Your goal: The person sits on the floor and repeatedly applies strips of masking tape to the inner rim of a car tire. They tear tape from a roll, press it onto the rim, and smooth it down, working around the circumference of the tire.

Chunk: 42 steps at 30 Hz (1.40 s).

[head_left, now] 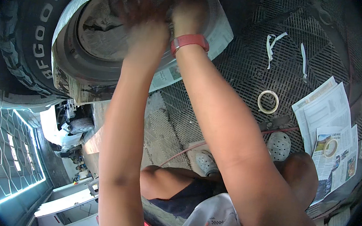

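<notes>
A large black tyre [27, 61] fills the upper left, with a grey wheel rim [71, 54] inside it. Sheets of newspaper [220, 35] stand out around the rim's edge, between it and the tyre. Both of my arms reach up into the wheel. My left hand [143, 7] is dark and blurred, its fingers seemingly spread over the dusty, greyish-brown wheel centre [105, 42], where a dark gap shows. Beside it, at the rim's right inner side, my right hand [190, 11] is smeared by motion, and its fingers cannot be made out. A red-banded watch [191, 42] circles my right wrist.
On the dark grid floor mat [245, 75] lie a roll of masking tape [259, 102], white tape strips [270, 52] and a newspaper stack [321, 104] bearing another tape roll [325, 149]. A red hose [186, 149] runs past my grey clogs [279, 145]. A white cabinet [67, 204] stands lower left.
</notes>
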Each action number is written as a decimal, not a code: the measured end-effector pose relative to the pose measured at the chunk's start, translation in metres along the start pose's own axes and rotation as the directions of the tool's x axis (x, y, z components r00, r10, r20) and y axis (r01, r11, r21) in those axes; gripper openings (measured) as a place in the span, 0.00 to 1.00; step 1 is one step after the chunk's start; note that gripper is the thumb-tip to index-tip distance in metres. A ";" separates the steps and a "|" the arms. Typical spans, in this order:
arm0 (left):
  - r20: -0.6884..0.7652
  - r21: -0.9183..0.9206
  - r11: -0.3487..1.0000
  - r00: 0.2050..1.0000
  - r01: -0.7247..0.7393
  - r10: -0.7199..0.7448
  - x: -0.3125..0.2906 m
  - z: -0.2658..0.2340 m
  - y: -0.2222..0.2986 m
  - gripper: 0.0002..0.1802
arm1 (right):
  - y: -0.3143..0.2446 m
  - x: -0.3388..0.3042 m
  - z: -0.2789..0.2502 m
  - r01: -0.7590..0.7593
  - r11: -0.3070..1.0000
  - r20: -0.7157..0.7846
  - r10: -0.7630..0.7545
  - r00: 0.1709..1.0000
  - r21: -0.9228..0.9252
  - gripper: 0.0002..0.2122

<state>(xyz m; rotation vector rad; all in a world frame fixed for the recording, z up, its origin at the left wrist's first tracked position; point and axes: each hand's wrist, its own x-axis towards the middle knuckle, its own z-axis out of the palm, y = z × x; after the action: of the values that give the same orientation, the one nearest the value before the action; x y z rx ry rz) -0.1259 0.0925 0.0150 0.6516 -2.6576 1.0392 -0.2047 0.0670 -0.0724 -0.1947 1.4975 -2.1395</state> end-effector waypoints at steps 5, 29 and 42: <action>0.270 -0.069 0.952 0.924 0.299 -0.271 -0.056 -0.087 0.038 0.26 | -0.007 0.008 -0.016 0.229 0.963 -0.069 -0.240 0.968 -0.143 0.12; 0.626 -0.351 0.758 0.740 0.550 -0.247 -0.194 -0.087 0.052 0.23 | -0.034 -0.001 -0.009 0.610 0.511 0.292 -0.571 0.767 -0.606 0.30; 0.652 -0.338 0.754 0.718 0.564 -0.244 -0.195 -0.085 0.048 0.24 | -0.070 -0.007 -0.002 0.774 0.390 0.437 -0.658 0.613 -0.499 0.11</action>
<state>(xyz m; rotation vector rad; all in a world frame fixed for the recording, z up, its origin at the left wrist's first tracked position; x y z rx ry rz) 0.0256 0.2452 -0.0194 1.5392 -2.8193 -0.0594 -0.2221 0.0903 -0.0083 -1.5283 2.2819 -1.9195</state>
